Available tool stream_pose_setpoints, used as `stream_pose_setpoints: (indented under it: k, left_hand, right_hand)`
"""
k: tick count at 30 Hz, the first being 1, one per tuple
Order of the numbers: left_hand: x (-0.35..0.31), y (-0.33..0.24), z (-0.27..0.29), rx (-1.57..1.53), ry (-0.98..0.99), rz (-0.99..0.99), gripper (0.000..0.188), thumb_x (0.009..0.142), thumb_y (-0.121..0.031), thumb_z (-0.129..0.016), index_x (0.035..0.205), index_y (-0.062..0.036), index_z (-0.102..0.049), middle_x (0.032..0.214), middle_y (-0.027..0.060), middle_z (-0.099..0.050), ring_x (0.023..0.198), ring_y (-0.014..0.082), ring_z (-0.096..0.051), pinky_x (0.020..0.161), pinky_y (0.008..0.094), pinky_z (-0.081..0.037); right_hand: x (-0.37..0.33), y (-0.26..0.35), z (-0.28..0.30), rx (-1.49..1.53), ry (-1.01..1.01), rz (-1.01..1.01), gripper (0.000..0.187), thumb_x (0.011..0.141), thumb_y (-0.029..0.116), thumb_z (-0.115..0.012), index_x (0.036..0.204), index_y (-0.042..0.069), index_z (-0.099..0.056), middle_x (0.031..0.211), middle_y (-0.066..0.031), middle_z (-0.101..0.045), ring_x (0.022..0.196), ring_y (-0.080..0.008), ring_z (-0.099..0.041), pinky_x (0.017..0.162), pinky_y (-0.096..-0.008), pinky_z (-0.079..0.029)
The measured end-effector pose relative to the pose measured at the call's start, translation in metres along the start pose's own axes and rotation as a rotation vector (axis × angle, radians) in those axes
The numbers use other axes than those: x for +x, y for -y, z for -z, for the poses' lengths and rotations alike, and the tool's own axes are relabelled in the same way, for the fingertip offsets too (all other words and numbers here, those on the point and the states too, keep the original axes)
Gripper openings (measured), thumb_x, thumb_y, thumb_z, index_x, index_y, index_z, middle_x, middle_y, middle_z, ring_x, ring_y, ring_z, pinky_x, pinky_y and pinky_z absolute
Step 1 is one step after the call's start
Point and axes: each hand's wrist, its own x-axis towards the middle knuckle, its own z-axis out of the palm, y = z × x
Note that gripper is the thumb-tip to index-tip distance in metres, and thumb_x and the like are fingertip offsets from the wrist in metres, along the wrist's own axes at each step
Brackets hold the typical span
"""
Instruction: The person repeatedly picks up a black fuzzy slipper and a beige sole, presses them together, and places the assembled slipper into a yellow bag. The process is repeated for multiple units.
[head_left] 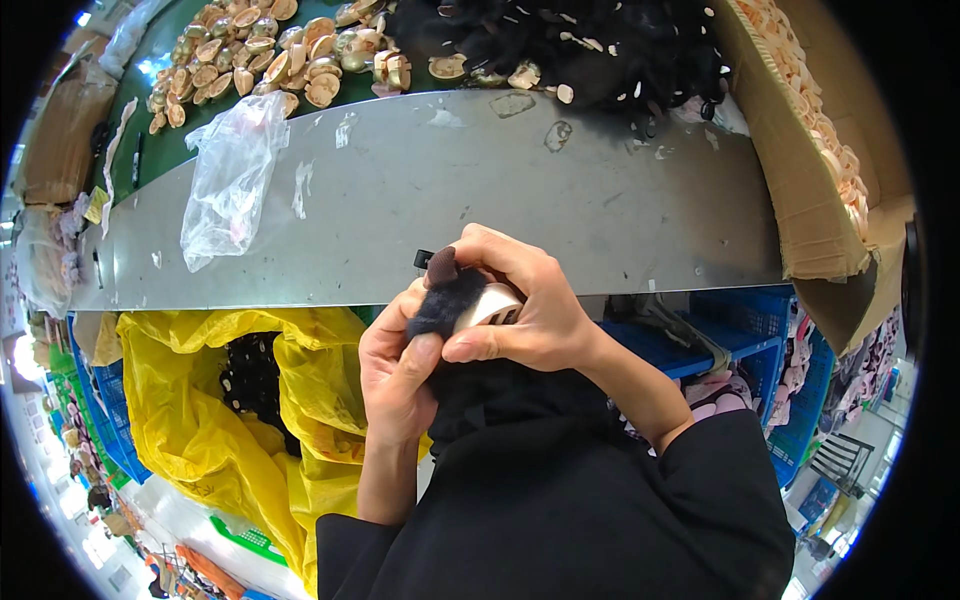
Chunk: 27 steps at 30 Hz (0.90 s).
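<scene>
Close in front of my body, both hands meet around a small black plush piece [447,305] with a dark brown, ear-like flap [441,266] on its top. A cream hard shell [493,307] with dark slots sits against the plush at its right side. My left hand [395,365] pinches the plush from the left, thumb on its lower edge. My right hand [535,300] is closed round the shell, its thumb below and fingers curled over the top. Part of the shell is hidden by the right fingers.
A grey metal worktop [480,200] carries a crumpled clear plastic bag [235,180]. Behind lie heaped gold-and-tan shells [275,60] and black plush pieces [600,50]. A cardboard box [815,215] of cream shells stands right. Lower left hangs a yellow bag [190,420]; blue crates [745,335] sit below.
</scene>
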Motion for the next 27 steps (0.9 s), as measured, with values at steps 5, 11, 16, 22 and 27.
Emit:
stream_pose_setpoints:
  k: [5, 11, 16, 22, 27]
  left_hand:
    - [-0.001, 0.004, 0.0, 0.061, -0.062, -0.095, 0.024, 0.094, -0.025, -0.071, 0.093, -0.0041, -0.06, 0.098, 0.0016, -0.053, 0.091, 0.0117, -0.049, 0.085, 0.026, -0.039]
    - [0.003, 0.006, 0.002, 0.559, -0.133, -0.418, 0.02, 0.093, -0.014, -0.073, 0.091, -0.0011, -0.059, 0.093, 0.0033, -0.052, 0.086, 0.0134, -0.048, 0.08, 0.0258, -0.039]
    - [0.007, 0.01, -0.001, 1.062, -0.176, -0.556, 0.018, 0.085, -0.002, -0.076, 0.089, -0.0007, -0.058, 0.086, 0.0062, -0.05, 0.076, 0.0177, -0.047, 0.069, 0.0275, -0.041]
    - [0.01, 0.031, 0.008, 0.83, -0.116, -0.489, 0.011, 0.086, 0.0, -0.068, 0.09, -0.0001, -0.058, 0.086, 0.0071, -0.05, 0.076, 0.0192, -0.047, 0.067, 0.0287, -0.04]
    - [0.01, 0.029, 0.007, 0.922, -0.098, -0.534, 0.01, 0.085, 0.002, -0.065, 0.09, -0.0002, -0.057, 0.087, 0.01, -0.048, 0.077, 0.0228, -0.046, 0.067, 0.0311, -0.04]
  right_hand:
    - [0.002, 0.006, -0.009, -0.212, -0.136, 0.092, 0.041, 0.08, 0.019, -0.087, 0.104, -0.002, -0.062, 0.088, -0.0059, -0.056, 0.077, -0.0134, -0.054, 0.069, -0.0262, -0.045]
    - [0.007, 0.009, -0.03, -0.302, -0.353, 0.146, 0.026, 0.083, 0.007, -0.079, 0.096, 0.0, -0.057, 0.092, -0.0091, -0.055, 0.077, -0.0141, -0.053, 0.07, -0.0261, -0.045]
    - [0.008, -0.008, -0.044, -0.16, -0.492, 0.175, 0.012, 0.091, 0.005, -0.063, 0.094, 0.001, -0.053, 0.101, -0.0113, -0.052, 0.081, -0.0166, -0.049, 0.073, -0.03, -0.044]
    - [0.006, -0.004, -0.046, -0.301, -0.494, 0.23, 0.012, 0.097, 0.01, -0.053, 0.096, -0.001, -0.058, 0.091, -0.0092, -0.053, 0.073, -0.0152, -0.046, 0.066, -0.029, -0.04]
    - [0.016, -0.008, -0.045, -0.367, -0.535, 0.187, 0.015, 0.1, 0.01, -0.051, 0.092, -0.001, -0.059, 0.083, -0.0065, -0.054, 0.067, -0.0136, -0.047, 0.059, -0.0285, -0.039]
